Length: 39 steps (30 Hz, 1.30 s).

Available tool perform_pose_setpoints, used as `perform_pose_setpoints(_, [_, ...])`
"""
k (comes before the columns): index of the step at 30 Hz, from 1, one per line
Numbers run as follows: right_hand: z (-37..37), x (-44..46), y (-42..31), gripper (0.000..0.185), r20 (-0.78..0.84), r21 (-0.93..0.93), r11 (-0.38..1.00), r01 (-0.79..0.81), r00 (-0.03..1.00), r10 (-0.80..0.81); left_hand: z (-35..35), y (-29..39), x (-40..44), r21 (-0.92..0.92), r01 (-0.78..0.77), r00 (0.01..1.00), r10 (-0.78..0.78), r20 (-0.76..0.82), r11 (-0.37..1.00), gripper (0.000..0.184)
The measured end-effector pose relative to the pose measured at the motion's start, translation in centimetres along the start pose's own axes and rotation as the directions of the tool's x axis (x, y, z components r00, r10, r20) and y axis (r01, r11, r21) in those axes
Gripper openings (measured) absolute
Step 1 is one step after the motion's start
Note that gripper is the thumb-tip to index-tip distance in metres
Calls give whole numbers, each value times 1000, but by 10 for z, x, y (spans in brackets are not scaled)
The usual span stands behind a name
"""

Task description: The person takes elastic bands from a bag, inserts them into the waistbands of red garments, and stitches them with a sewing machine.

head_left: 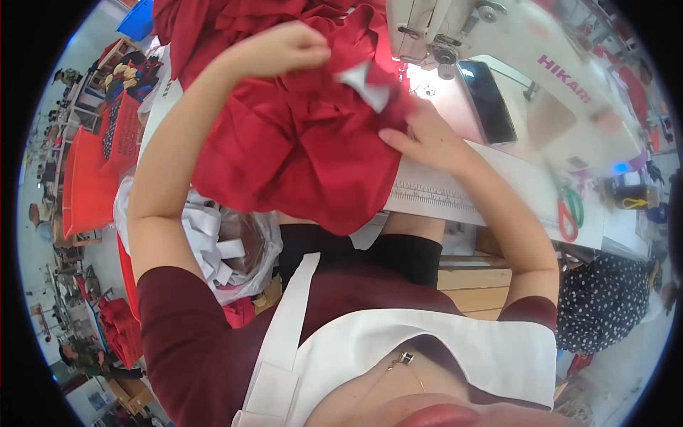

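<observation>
Handling loose red cloth [306, 153] | narrow white patch [366, 87] slanting between hands | left hand [284, 50] curling, right hand [435, 139] spreading thumb nearer body | pinches unclear

Phone [489, 105], screen up. Scissors [568, 215], red and green handles. Orange tub [89, 181] beside red crate [125, 135]. Blue bin [136, 20].

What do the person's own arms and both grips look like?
Dark maroon sleeves, short and plain, end above the elbows; the forearms are uncovered. The left grip and right grip have no gloves. No watch or bracelet shows at either wrist; rings cannot be judged.
</observation>
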State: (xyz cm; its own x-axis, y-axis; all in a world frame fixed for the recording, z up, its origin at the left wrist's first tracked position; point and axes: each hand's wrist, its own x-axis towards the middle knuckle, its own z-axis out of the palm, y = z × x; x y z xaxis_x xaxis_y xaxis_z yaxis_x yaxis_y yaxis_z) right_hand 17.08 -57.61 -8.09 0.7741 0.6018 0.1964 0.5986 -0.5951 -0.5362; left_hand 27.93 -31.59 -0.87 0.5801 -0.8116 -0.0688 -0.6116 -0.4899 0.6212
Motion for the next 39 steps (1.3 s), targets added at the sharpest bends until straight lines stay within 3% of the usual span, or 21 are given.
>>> perform_pose_setpoints(3, [2, 10, -14, 34, 20, -30, 999, -40, 999, 40, -7, 11, -5, 225, 132, 941, -51, -334, 965, 17])
perform_pose_setpoints(5, [6, 8, -14, 28, -55, 22, 998, 53, 997, -52, 12, 22, -8, 708, -7, 681, 522, -513, 706, 17])
perform_pose_setpoints(8, [-9, -4, -28, 22, -39, 390, 907, 158, 987, -155, 81, 42, -20, -16, -351, 885, 326, -331, 936, 27])
perform_pose_setpoints(10, [-12, -14, -30, 22, 1, 372, 922, 104, 994, -112, 74, 33, -30, 262, 10, 994, 18, -104, 965, 36])
perform_pose_setpoints(11, [-15, -15, -30, 22, 22, 341, 938, 61, 997, -73, 57, 30, -32, 676, 51, 999, -51, -20, 735, 42])
perform_pose_setpoints(12, [-16, -17, -29, 22, 10, 335, 940, 69, 997, -77, 43, 29, -38, 732, 122, 989, -144, -32, 670, 41])
perform_pose_setpoints(14, [-11, -25, -27, 22, -74, 354, 935, 31, 997, -5, 22, 20, -56, 655, 47, 988, 61, -141, 754, 40])
perform_pose_setpoints(16, [-12, -29, -29, 23, -114, 436, 900, -9, 991, 64, 3, 83, -79, 248, 78, 988, -42, -148, 966, 41])
perform_pose_setpoints(18, [-13, -26, -26, 25, -142, 520, 853, -40, 981, 133, 0, 134, -103, 25, -167, 986, 167, -17, 986, 23])
perform_pose_setpoints(22, [-26, -11, -35, 29, 72, 488, 872, -31, 997, -5, 31, 161, -104, 280, 68, 991, -32, -130, 958, 15])
perform_pose_setpoints(24, [-28, -3, -38, 28, 203, 190, 979, 70, 973, -109, 38, 151, -109, 248, 68, 987, -29, -159, 966, 12])
perform_pose_setpoints(25, [-25, -2, -41, 27, 30, 287, 923, 255, 961, -275, 42, 146, -111, 188, -21, 973, 63, -220, 982, 12])
perform_pose_setpoints(27, [-30, 4, -52, 28, 87, 374, 905, 204, 964, -253, 48, 145, -112, 129, -118, 948, 150, -281, 985, 12])
perform_pose_setpoints(29, [-45, 7, -72, 26, 168, 445, 880, 166, 950, -264, 57, 153, -110, 341, 24, 853, 159, -497, 940, 12])
perform_pose_setpoints(31, [-44, 19, -74, 24, 41, 322, 897, 303, 942, -333, 82, 171, -97, 508, 17, 580, 405, -707, 861, 13])
perform_pose_setpoints(32, [-44, 27, -73, 23, -69, 171, 891, 420, 908, -414, 106, 171, -96, 286, -242, 588, 374, -717, 927, 15])
perform_pose_setpoints(33, [-39, 32, -69, 21, -290, 129, 869, 479, 856, -428, 127, 179, -91, -12, -381, 771, 311, -555, 925, 25])
perform_pose_setpoints(34, [-43, 27, -72, 21, -294, 125, 872, 474, 857, -424, 164, 184, -77, -733, -293, 921, -25, -389, 614, 35])
perform_pose_setpoints(35, [-50, 18, -79, 21, -459, 63, 898, 436, 811, -362, 179, 163, -66, -992, -47, 975, -209, -72, 120, 41])
perform_pose_setpoints(36, [-54, 8, -85, 20, -611, 10, 922, 387, 732, -301, 178, 147, -61, -991, -48, 976, -203, -72, 121, 41])
perform_pose_setpoints(39, [-34, -40, -76, 16, -533, 112, 970, 214, 837, -123, 132, 77, -77, -422, 150, 912, -290, -290, 894, 45])
